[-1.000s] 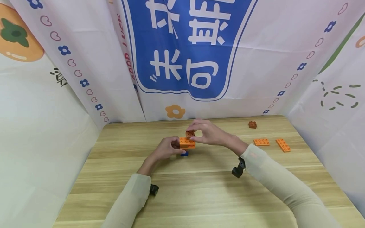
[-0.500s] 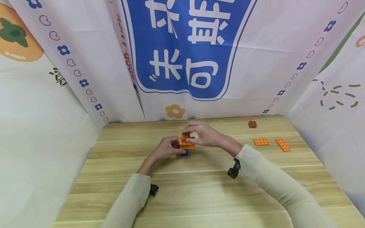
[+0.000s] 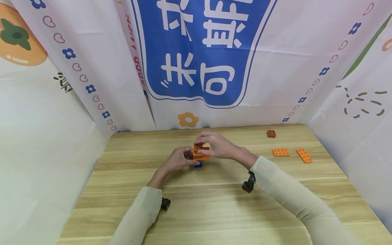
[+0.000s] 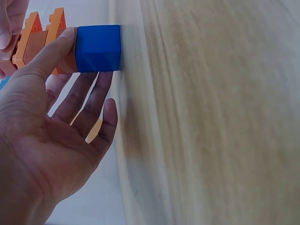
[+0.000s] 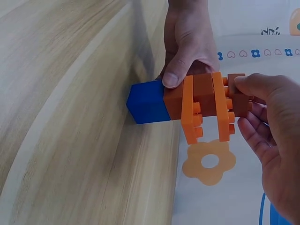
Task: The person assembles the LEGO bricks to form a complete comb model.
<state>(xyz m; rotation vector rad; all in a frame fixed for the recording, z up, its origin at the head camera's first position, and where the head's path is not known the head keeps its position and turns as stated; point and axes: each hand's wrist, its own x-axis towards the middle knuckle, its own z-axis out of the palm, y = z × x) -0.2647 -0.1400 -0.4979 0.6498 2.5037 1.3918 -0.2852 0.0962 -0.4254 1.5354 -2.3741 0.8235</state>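
Note:
A small tower stands on the table, with a blue block (image 5: 149, 102) at its foot. Above that come a brown brick (image 5: 173, 104), an orange plate (image 5: 188, 123), a second brown brick (image 5: 203, 93) and another orange plate (image 5: 221, 118), both plates jutting out to one side. My left hand (image 3: 178, 160) grips the tower low down, its thumb on the lowest brown brick and its fingers behind. At the top, my right hand (image 3: 218, 145) pinches a third brown brick (image 5: 240, 102) between thumb and fingers, right at the upper plate's studs.
To the right on the wooden table (image 3: 196, 211) lie two orange plates, one flat plate (image 3: 280, 152) and one angled plate (image 3: 304, 156). A loose brown brick (image 3: 271, 133) sits behind them. Printed white cloth (image 3: 260, 85) hangs along the back and sides.
My right hand has shifted left with its brown brick, from the right part of the upper orange plate to its left end. The left hand and tower have stayed put.

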